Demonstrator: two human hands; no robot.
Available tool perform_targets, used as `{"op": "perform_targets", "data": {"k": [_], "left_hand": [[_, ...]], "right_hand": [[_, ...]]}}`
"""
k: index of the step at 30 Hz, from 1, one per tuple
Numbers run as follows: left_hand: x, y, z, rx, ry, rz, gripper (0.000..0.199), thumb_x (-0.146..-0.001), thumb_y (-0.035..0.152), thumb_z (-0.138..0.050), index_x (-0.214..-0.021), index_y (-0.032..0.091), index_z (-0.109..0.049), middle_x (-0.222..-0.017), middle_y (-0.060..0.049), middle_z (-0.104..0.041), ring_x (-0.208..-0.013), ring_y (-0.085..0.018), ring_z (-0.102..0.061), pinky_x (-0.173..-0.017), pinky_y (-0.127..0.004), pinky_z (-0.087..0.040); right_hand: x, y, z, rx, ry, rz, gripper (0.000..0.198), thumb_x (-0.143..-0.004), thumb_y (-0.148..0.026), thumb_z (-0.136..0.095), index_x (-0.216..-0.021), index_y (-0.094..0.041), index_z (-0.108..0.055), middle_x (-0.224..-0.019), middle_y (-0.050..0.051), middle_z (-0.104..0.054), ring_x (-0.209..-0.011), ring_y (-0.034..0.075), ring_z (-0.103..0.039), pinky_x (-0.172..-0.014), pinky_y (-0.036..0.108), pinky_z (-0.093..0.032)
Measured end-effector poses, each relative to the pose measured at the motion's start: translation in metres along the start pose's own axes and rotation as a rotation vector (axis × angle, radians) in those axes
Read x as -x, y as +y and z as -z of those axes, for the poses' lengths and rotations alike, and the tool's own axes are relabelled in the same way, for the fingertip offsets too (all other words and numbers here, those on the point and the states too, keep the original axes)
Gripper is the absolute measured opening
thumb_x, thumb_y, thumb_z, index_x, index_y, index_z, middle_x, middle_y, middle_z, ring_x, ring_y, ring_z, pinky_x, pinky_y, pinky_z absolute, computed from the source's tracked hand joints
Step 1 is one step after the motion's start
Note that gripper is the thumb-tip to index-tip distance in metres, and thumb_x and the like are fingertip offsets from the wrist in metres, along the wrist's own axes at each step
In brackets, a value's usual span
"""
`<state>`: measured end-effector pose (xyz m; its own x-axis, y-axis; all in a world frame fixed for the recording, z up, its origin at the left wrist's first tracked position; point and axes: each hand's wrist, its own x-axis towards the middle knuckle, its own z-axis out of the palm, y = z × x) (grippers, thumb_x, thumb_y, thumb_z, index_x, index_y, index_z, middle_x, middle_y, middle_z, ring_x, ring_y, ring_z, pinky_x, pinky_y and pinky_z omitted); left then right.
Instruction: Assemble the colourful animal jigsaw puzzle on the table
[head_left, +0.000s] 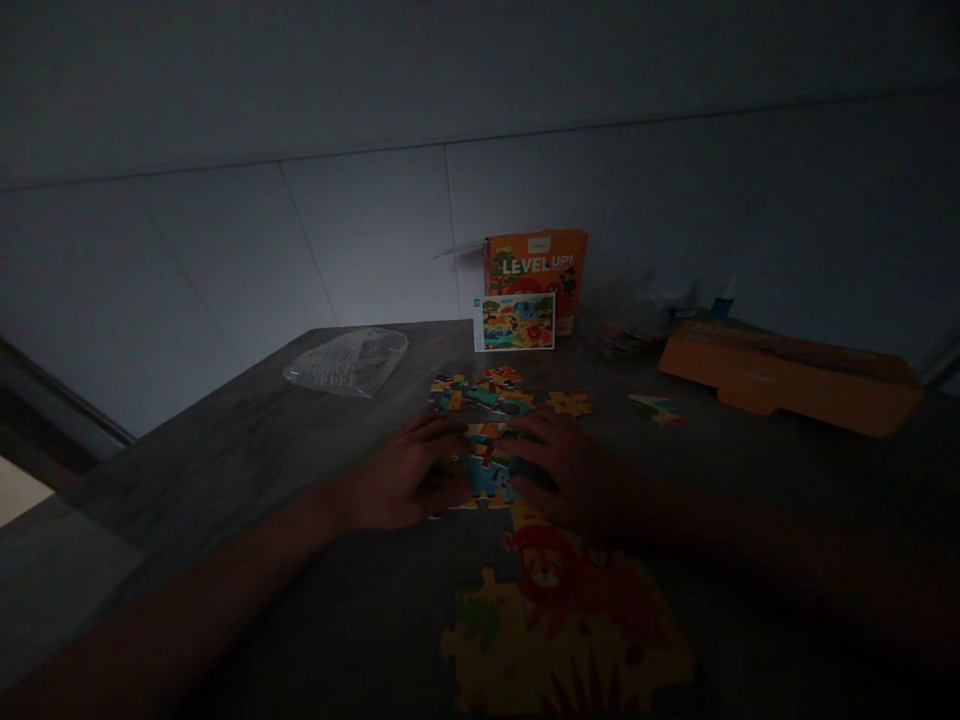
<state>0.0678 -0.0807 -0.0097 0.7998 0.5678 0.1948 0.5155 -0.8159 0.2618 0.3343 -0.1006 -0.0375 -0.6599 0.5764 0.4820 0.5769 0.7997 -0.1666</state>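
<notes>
Puzzle pieces point(491, 482) lie btwn L hand point(416, 472) & R hand point(559, 468), both half-curled, grip unclear, w/ picture card point(517, 323) upright before orange box point(538, 250), prob. propped for easy viewing.

My head camera faces forward and down, close above the table point(247, 440), with my forearms point(247, 570) at the lower sides, my left hand point(409, 470) and right hand point(566, 470) near the middle, and the wall point(375, 230) beyond filling the upper part

Puzzle pieces point(489, 478) partly behind right hand point(564, 468)
</notes>
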Motion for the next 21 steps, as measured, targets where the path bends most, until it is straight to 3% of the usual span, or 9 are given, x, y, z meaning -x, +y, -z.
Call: {"op": "perform_targets", "data": {"k": [5, 10, 13, 17, 21], "left_hand": [[-0.001, -0.016, -0.009, -0.039, 0.02, 0.095, 0.054, -0.094, 0.046, -0.066, -0.14, 0.018, -0.057, -0.155, -0.018, -0.044, -0.146, -0.038, -0.036, -0.118, -0.06, -0.032], [-0.002, -0.023, -0.011, -0.078, -0.054, 0.205, 0.07, -0.094, 0.06, -0.06, -0.149, 0.02, -0.048, -0.159, -0.02, -0.038, -0.149, -0.043, -0.03, -0.116, -0.067, -0.03], [-0.001, -0.02, -0.009, -0.076, -0.071, 0.199, 0.066, -0.095, 0.058, -0.059, -0.148, 0.02, -0.05, -0.159, -0.02, -0.038, -0.15, -0.043, -0.028, -0.116, -0.067, -0.03], [-0.001, -0.013, -0.006, -0.082, -0.07, 0.132, 0.058, -0.094, 0.051, -0.063, -0.143, 0.021, -0.056, -0.159, -0.018, -0.037, -0.15, -0.043, -0.026, -0.118, -0.064, -0.029], [0.0, -0.012, 0.001, -0.122, -0.003, 0.104, 0.073, -0.086, 0.058, -0.071, -0.145, 0.02, -0.052, -0.154, -0.019, -0.043, -0.146, -0.044, -0.032, -0.115, -0.064, -0.033]], "right_hand": [[0.0, 0.004, -0.003, -0.024, -0.025, -0.005, 0.032, -0.095, -0.024, -0.061, -0.124, -0.013, -0.067, -0.125, 0.016, -0.064, -0.116, 0.031, -0.057, -0.1, 0.053, -0.048], [0.0, 0.004, -0.005, -0.034, 0.029, -0.001, 0.011, -0.092, -0.02, -0.062, -0.097, -0.012, -0.069, -0.112, 0.016, -0.066, -0.106, 0.029, -0.061, -0.093, 0.048, -0.051], [-0.001, 0.004, -0.006, -0.033, 0.055, -0.044, 0.005, -0.089, -0.018, -0.063, -0.086, -0.014, -0.064, -0.107, 0.016, -0.067, -0.102, 0.028, -0.061, -0.09, 0.045, -0.052], [-0.001, 0.004, -0.006, -0.048, 0.066, -0.1, 0.005, -0.087, -0.017, -0.063, -0.085, -0.016, -0.059, -0.102, 0.015, -0.067, -0.101, 0.028, -0.061, -0.089, 0.043, -0.051], [-0.001, 0.005, -0.004, -0.095, 0.047, -0.059, 0.003, -0.086, -0.015, -0.061, -0.088, -0.017, -0.059, -0.098, 0.011, -0.066, -0.098, 0.025, -0.059, -0.088, 0.041, -0.049]]}}
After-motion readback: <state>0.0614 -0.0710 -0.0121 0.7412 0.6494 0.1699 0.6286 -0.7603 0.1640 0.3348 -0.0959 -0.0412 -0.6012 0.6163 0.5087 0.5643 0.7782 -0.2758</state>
